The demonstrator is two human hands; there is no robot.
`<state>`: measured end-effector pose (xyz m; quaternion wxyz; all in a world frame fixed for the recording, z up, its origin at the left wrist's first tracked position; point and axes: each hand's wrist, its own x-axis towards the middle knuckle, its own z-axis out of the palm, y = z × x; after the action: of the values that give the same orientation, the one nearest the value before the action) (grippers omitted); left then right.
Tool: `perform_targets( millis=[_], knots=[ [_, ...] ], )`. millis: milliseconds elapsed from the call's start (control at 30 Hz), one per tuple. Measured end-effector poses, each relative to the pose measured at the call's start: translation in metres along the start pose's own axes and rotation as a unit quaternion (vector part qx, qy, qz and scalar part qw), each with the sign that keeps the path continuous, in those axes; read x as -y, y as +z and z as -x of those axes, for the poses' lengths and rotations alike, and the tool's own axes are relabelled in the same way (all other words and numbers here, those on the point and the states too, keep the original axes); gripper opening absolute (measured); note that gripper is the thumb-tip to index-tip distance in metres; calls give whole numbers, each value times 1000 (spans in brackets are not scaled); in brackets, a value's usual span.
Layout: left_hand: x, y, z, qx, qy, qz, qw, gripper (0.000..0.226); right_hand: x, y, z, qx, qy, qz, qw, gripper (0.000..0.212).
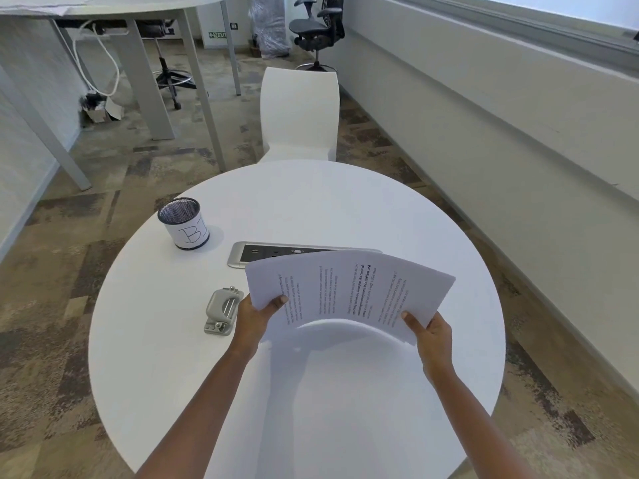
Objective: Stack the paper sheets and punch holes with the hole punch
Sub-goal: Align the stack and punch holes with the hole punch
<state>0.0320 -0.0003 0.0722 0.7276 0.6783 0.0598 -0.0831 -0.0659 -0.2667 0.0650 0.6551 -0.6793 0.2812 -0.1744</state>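
Both hands, left [254,318] and right [432,335], pinch bowed printed white paper sheets [349,292] aloft for squaring, grey metal hole punch [221,311] waiting beside.

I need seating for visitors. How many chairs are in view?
2. A white chair stands at the far side of the round table; a black office chair stands further back by the wall. A stool base shows under the desk; others may be hidden.
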Motion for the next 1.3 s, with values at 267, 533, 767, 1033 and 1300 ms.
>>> perform_targets(
  millis=[267, 533, 767, 1033, 1300],
  knots=[
    [-2, -1, -3, 13, -17, -10, 1000, 34, -1, -1, -4, 21, 13, 12, 1000, 21],
    [2, 0, -2, 9, -35, 3, 999, 22, -18, -7, 0, -44, 88, 71, 993, 30],
    [5, 16, 1, -20, -84, 73, 994, 30, -20, 18, 18, -10, 258, -73, 963, 55],
    [13, 37, 16, -35, -146, 157, 976, 39, -8, 52, 36, 109, 277, -207, 932, 23],
    [20, 27, 27, 45, -189, 137, 971, 26, -10, 44, 34, 51, 234, -129, 962, 28]
  ],
)
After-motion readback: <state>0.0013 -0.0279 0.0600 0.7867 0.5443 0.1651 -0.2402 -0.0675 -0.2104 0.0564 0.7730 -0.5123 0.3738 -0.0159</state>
